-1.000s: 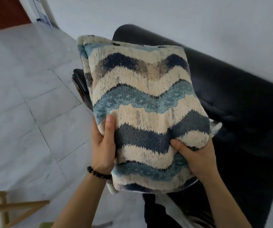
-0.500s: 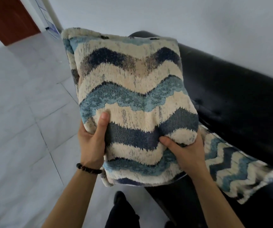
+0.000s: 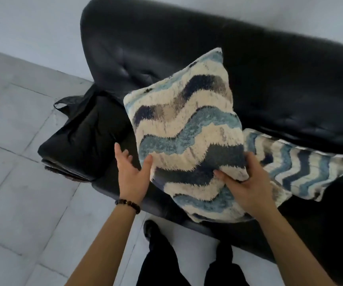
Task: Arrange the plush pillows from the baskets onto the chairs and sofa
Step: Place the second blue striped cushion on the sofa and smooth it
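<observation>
Pale grey floor tiles [image 3: 11, 182] are seen at the left of the frame, and a black sofa [image 3: 280, 79] is stretched across the top. A wave-striped pillow [image 3: 187, 131] is held tilted over the seat at the centre, its lower right edge gripped by the right hand [image 3: 247, 188]. The left hand [image 3: 131, 174] is spread loose, only its thumb touching the pillow's left edge. A second pillow [image 3: 302, 168] is laid flat at the right, touching the first.

Two bare forearms [image 3: 104, 244] are seen in the lower half of the frame. A dark beaded bracelet [image 3: 127, 204] is worn on the left wrist. Black trousers [image 3: 162, 265] and a black shoe [image 3: 149, 228] are shown at bottom centre.
</observation>
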